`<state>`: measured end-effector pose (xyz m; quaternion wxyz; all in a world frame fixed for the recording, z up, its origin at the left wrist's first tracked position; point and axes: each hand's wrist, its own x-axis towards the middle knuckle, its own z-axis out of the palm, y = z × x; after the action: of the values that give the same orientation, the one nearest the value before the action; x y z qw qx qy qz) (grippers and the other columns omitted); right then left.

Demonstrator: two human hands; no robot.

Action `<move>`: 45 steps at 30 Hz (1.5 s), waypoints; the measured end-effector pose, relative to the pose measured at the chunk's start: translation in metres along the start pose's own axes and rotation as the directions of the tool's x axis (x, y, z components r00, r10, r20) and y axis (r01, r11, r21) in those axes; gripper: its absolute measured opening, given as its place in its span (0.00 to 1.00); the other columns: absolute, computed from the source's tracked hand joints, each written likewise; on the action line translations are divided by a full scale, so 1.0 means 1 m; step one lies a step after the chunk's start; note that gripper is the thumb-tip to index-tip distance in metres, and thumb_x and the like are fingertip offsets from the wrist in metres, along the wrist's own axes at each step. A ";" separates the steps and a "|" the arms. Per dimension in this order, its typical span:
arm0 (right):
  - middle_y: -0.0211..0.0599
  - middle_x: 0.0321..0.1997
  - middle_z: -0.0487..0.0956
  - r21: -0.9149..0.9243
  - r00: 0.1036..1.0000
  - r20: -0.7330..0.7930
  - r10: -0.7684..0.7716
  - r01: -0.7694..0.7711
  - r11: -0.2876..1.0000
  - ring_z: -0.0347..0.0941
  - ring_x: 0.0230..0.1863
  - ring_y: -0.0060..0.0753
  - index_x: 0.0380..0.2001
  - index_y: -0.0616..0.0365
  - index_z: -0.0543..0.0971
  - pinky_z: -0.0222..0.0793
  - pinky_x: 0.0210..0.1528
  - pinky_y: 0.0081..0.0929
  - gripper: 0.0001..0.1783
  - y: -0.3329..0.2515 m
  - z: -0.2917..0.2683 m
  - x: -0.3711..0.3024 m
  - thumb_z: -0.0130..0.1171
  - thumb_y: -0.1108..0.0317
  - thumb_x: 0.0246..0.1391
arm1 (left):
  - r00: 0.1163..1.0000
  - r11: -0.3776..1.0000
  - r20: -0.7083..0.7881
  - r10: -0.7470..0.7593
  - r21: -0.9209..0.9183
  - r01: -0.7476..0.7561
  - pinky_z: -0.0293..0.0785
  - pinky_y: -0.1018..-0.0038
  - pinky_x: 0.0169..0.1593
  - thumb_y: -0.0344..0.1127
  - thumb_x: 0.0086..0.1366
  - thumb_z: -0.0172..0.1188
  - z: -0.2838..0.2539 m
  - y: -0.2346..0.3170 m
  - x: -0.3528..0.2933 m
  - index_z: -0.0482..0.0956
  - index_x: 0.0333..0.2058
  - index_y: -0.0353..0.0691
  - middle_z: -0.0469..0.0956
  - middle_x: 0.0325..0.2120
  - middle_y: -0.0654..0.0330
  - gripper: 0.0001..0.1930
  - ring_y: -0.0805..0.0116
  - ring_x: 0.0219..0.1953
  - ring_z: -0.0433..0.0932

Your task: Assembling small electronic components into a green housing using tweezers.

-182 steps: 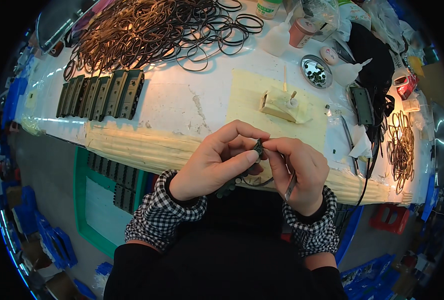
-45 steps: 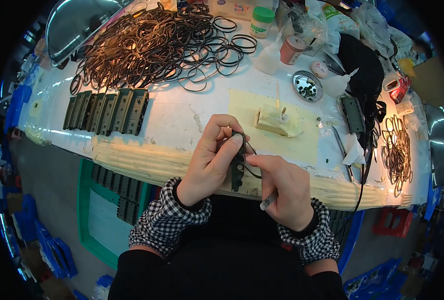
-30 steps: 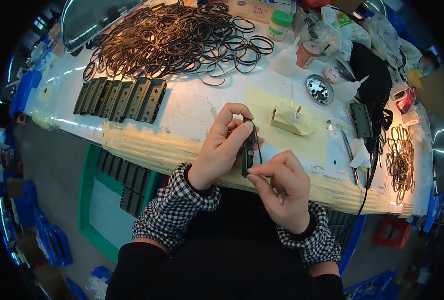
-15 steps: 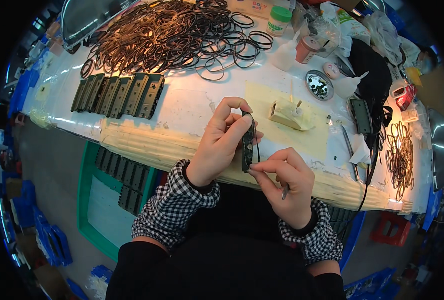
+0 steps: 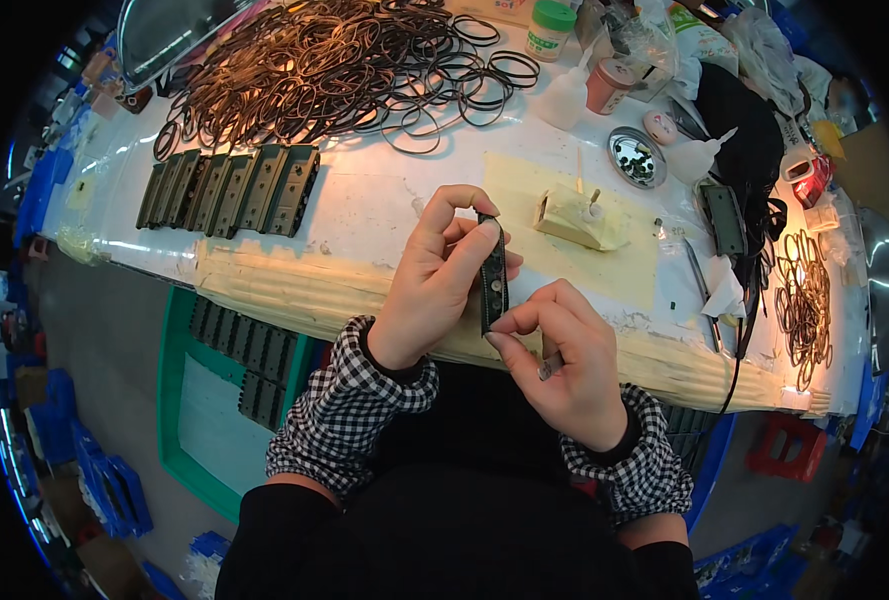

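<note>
My left hand (image 5: 439, 270) grips a narrow dark green plastic housing (image 5: 494, 285) with small round studs, held upright above the table's front edge. Its thumb presses near the top end. At the lower end, the thumb and forefinger of my right hand (image 5: 564, 355) are pinched together. A thin black rubber band seems to lie along the housing's edge and end in that pinch, though the fingertips cover it. A slim metal tool (image 5: 550, 366) is tucked inside my right palm; most of it is hidden. Past my hands stands a block wrapped in yellowish tape (image 5: 576, 222) with upright pegs.
Several green housings (image 5: 229, 190) stand in a row at the left, below a heap of black rubber bands (image 5: 314, 80). A dish of small parts (image 5: 636, 158), tweezers (image 5: 702, 285) and another band pile (image 5: 804, 300) are at the right. A green tray (image 5: 171, 400) sits below the table.
The black band that hung in a slack loop beside the housing now lies close to its edge. My right hand has moved slightly left and up, and the housing is turned a little.
</note>
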<state>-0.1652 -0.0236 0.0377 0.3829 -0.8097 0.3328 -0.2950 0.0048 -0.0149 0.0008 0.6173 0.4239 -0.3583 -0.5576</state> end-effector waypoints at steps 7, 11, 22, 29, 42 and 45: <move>0.36 0.31 0.70 -0.203 0.973 -0.065 -0.222 0.204 0.958 0.73 0.24 0.38 0.35 0.57 0.76 0.69 0.24 0.30 0.12 0.007 0.016 -0.011 0.65 0.78 0.45 | 1.000 0.999 0.008 0.020 0.042 -0.020 0.81 0.72 0.44 0.33 0.73 0.45 0.001 -0.002 0.001 0.64 0.50 0.45 0.75 0.37 0.56 0.08 0.70 0.38 0.81; 0.35 0.31 0.71 -0.357 0.926 -0.139 -0.351 0.284 0.890 0.72 0.23 0.33 0.35 0.60 0.79 0.67 0.23 0.27 0.14 0.011 0.027 -0.018 0.65 0.78 0.40 | 1.000 0.999 0.011 0.007 0.051 -0.007 0.81 0.72 0.44 0.34 0.74 0.46 -0.001 -0.003 0.001 0.63 0.50 0.45 0.76 0.36 0.57 0.09 0.70 0.38 0.81; 0.28 0.28 0.74 -0.585 0.785 -0.133 -0.605 0.431 0.687 0.65 0.18 0.23 0.37 0.56 0.85 0.62 0.22 0.20 0.18 0.028 0.026 -0.024 0.64 0.75 0.37 | 0.996 0.994 -0.048 -0.077 -0.082 0.073 0.82 0.68 0.46 0.36 0.75 0.44 0.000 0.002 0.003 0.62 0.51 0.47 0.76 0.38 0.56 0.09 0.67 0.40 0.81; 0.36 0.26 0.76 -0.027 0.971 -0.237 -0.018 0.012 1.000 0.69 0.21 0.32 0.30 0.61 0.80 0.63 0.22 0.23 0.07 0.003 0.004 -0.003 0.68 0.71 0.49 | 0.999 0.989 -0.020 -0.045 -0.141 0.042 0.82 0.67 0.46 0.37 0.75 0.45 -0.005 -0.002 -0.001 0.61 0.51 0.48 0.75 0.39 0.55 0.09 0.66 0.41 0.81; 0.29 0.24 0.73 0.289 0.968 0.084 0.237 -0.251 0.924 0.58 0.17 0.15 0.27 0.62 0.77 0.52 0.19 0.18 0.06 -0.003 -0.009 0.016 0.63 0.72 0.51 | 0.953 0.956 -0.081 0.293 0.038 -0.291 0.80 0.74 0.47 0.30 0.72 0.47 0.009 0.007 -0.011 0.62 0.51 0.41 0.71 0.41 0.57 0.10 0.73 0.41 0.79; 0.28 0.25 0.73 0.335 0.967 0.054 0.250 -0.254 0.907 0.58 0.17 0.13 0.28 0.63 0.76 0.52 0.19 0.17 0.06 -0.001 -0.006 0.014 0.62 0.72 0.52 | 0.972 0.976 -0.114 0.207 -0.045 -0.213 0.82 0.67 0.47 0.34 0.74 0.44 0.010 0.007 -0.010 0.60 0.52 0.45 0.73 0.42 0.52 0.11 0.66 0.42 0.80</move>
<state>-0.1607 -0.0364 0.0443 0.5531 -0.6833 0.3767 -0.2920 -0.0036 -0.0057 0.0112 0.7032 0.3955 -0.3509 -0.4753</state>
